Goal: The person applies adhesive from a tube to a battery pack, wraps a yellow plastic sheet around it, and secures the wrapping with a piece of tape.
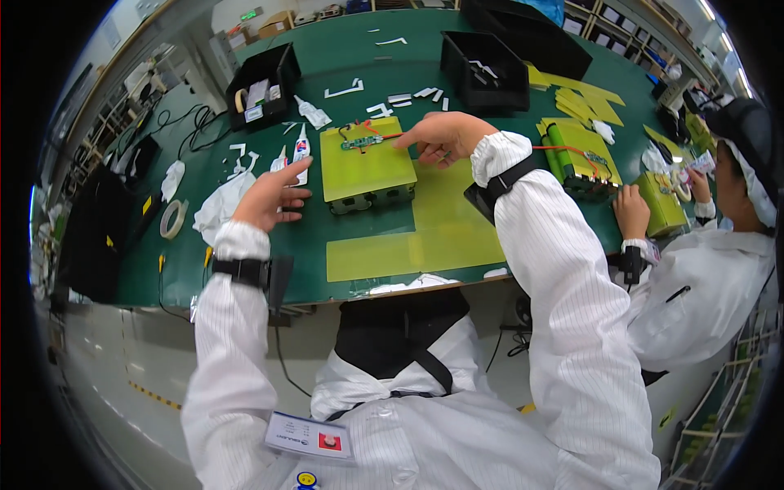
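Note:
A battery pack [367,167] with a yellow-green sheet on top and a dark cell holder along its front stands upright on the table before me. On its top lies a small green circuit board [362,142] with red and dark wires. My left hand [276,196] is at the pack's left, apart from it, fingers spread and empty. Over the pack's right edge reaches my right hand [447,137]. Its index finger is stretched out beside a red wire [394,136] running from the board, the other fingers loosely curled; no grip on the wire shows.
Yellow-green sheets [408,251] lie under and before the pack. Left are glue tubes [301,145], a tape roll [173,219] and crumpled white tissue [222,208]. Black bins [483,86] stand farther back. At right, a co-worker's hand [631,212] rests near another battery pack [581,163].

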